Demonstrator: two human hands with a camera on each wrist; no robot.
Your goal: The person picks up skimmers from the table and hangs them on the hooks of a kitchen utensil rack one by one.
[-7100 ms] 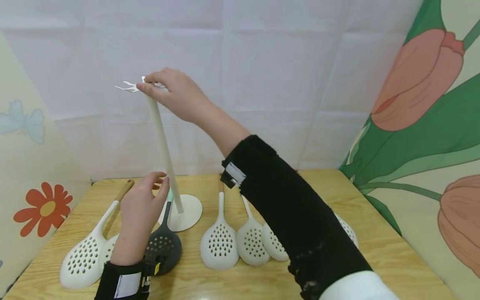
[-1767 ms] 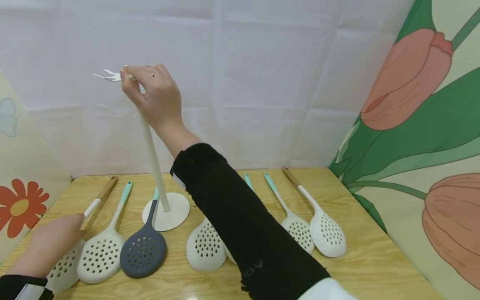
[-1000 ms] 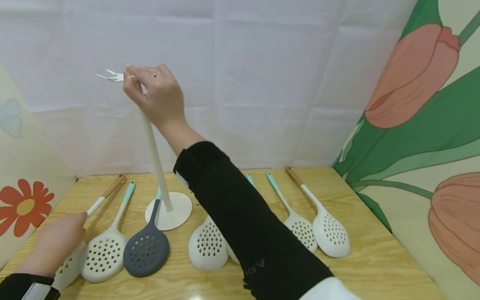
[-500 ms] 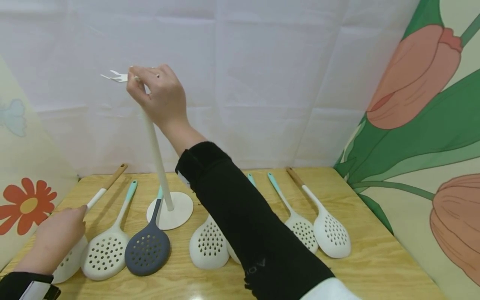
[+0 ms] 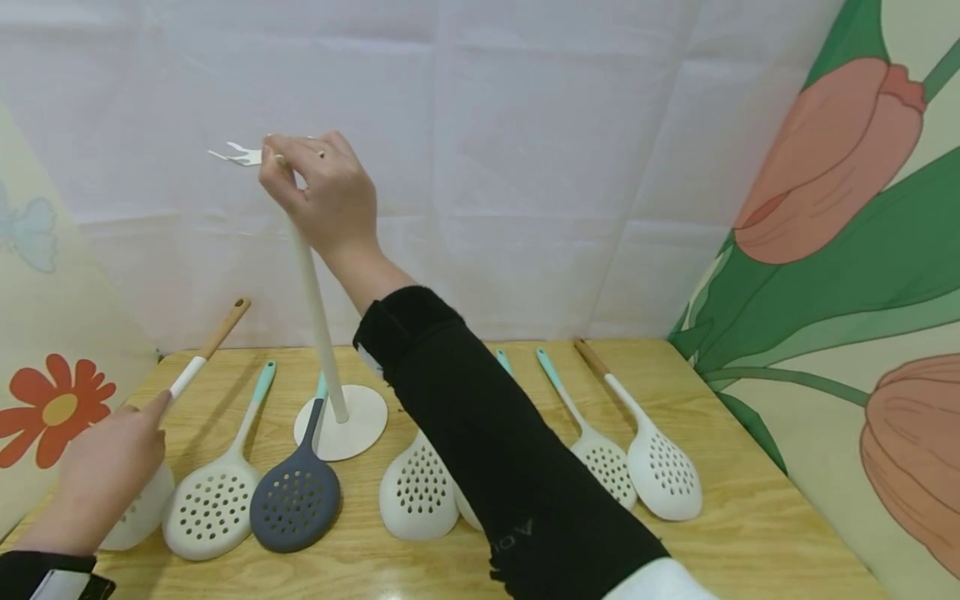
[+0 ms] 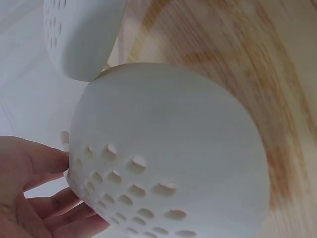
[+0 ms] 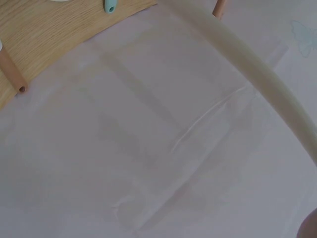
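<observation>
While the right hand pinches the hook top of the white stand, whose round base sits on the desk, the left hand curls around the white slotted spoon at the desk's left edge, its wooden handle end raised toward the backdrop. To do this well, I judge the stand should be kept steady and the spoon lifted clear of the neighbouring white skimmer and grey skimmer, handle tip leading. From the left wrist, the bowl sits against the fingers.
</observation>
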